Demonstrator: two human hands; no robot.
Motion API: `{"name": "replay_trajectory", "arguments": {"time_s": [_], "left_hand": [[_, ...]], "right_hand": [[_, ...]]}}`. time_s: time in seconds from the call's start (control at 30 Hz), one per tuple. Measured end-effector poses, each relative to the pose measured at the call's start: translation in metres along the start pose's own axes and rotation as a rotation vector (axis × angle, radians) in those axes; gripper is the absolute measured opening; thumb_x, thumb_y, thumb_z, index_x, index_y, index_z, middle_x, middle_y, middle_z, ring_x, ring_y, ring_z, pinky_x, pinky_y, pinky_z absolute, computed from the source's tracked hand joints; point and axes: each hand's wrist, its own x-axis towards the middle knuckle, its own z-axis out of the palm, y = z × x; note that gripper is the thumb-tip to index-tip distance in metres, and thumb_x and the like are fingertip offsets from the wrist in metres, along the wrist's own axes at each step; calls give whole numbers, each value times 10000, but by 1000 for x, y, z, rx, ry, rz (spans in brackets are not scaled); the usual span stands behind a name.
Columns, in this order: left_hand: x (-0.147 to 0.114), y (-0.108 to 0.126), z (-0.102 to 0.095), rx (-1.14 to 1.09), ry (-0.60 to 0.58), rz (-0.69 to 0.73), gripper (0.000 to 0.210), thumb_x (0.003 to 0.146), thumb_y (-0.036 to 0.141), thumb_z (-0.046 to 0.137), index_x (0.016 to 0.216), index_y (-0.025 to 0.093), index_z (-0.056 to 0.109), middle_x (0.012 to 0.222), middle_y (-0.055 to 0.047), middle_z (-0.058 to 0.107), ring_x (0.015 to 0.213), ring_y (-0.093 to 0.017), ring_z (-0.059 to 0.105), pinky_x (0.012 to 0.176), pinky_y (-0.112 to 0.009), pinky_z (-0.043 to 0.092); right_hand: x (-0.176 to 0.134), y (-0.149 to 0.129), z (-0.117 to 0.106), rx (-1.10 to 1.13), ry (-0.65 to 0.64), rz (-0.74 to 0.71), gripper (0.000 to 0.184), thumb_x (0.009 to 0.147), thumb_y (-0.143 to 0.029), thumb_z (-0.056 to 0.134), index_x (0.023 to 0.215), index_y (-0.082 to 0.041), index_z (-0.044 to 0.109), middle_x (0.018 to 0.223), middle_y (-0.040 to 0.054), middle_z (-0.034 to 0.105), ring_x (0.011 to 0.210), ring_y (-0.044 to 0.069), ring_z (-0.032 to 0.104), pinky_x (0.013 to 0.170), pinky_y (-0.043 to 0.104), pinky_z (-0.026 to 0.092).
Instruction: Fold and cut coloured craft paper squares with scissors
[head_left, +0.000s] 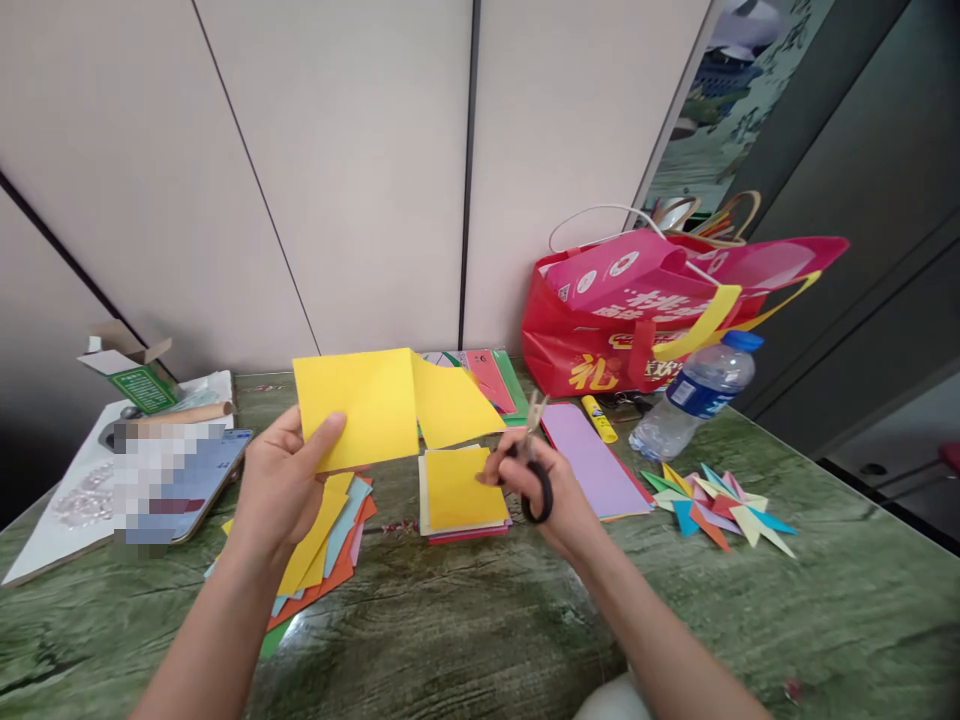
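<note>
The left hand [281, 485] pinches a creased yellow paper sheet [360, 410] between thumb and fingers, raised over the green table [397, 620], near a stack of paper squares [461, 490]. The right hand [559, 485] grips 1 pair of black-handled scissors [538, 495], blades upward, just beside the sheet's right tip.

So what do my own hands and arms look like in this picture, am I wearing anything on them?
Your left hand and right hand are ungloved. The left forearm and right forearm are bare where visible, with no sleeve, watch or bracelet showing.
</note>
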Motion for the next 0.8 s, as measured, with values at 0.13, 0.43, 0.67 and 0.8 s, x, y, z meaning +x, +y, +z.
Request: {"name": "replay_trajectory", "arguments": {"time_s": [0.13, 0.43, 0.67, 0.8], "left_hand": [[-4, -4, 4, 7, -112, -57, 308, 658, 246, 689, 959, 190, 648, 988, -57, 683, 813, -221, 651, 633, -258, 557], [-13, -7, 14, -7, -292, -184, 344, 719, 230, 638, 1061, 201, 606, 1004, -70, 676, 842, -204, 644, 682, -263, 540], [0, -15, 5, 201, -336, -218, 457, 718, 349, 619, 1134, 183, 529, 1032, -104, 658, 860, -241, 633, 705, -329, 518], [26, -10, -40, 946, 37, 33, 550, 695, 497, 575, 1160, 216, 491, 989, -89, 665, 951, -310, 592, 799, -436, 457]], "right_hand": [[8, 8, -7, 115, 189, 54, 274, 707, -409, 650, 811, -199, 508, 852, 44, 665, 767, 174, 624, 789, 361, 451], [5, 16, 1, 313, 91, 269, 295, 652, -363, 710, 759, -206, 484, 856, 19, 661, 830, 166, 619, 731, 299, 465], [3, 16, 5, 380, 151, 328, 362, 517, -243, 784, 730, -210, 493, 766, -43, 611, 675, 129, 580, 591, 276, 487], [2, 18, 6, 347, 234, 283, 363, 516, -241, 781, 718, -217, 480, 785, -54, 605, 679, 112, 559, 561, 228, 463]]}}
